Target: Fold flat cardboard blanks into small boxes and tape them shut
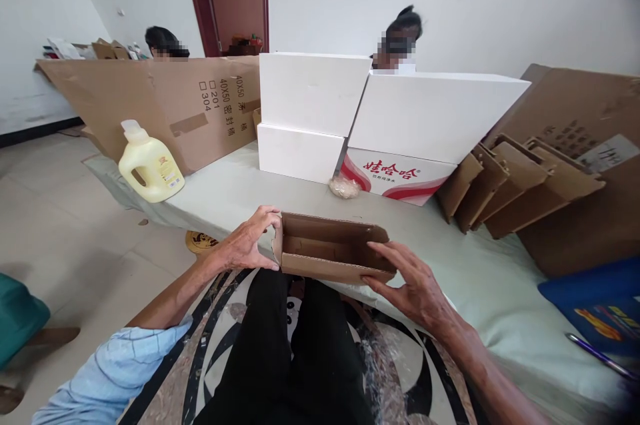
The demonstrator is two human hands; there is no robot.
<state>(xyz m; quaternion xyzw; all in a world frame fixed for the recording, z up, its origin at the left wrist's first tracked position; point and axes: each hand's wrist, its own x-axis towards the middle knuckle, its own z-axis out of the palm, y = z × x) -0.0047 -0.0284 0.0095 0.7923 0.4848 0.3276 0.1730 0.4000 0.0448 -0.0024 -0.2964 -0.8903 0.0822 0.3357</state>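
A small open brown cardboard box (327,248) rests at the near edge of a low table covered in pale cloth (480,278), just above my lap. My left hand (247,242) grips the box's left end, thumb and fingers curled round the end flap. My right hand (413,282) holds the right front corner, fingers spread along the box's wall and thumb under its front edge. The inside of the box looks empty.
A yellow plastic jug (147,165) stands at the table's left end. White foam boxes (313,112) and a red-and-white carton (395,175) stand behind, with a small bundle (344,187) in front. Folded cardboard boxes (515,185) lean at right. A pen (600,356) lies on a blue sheet. Two people sit behind.
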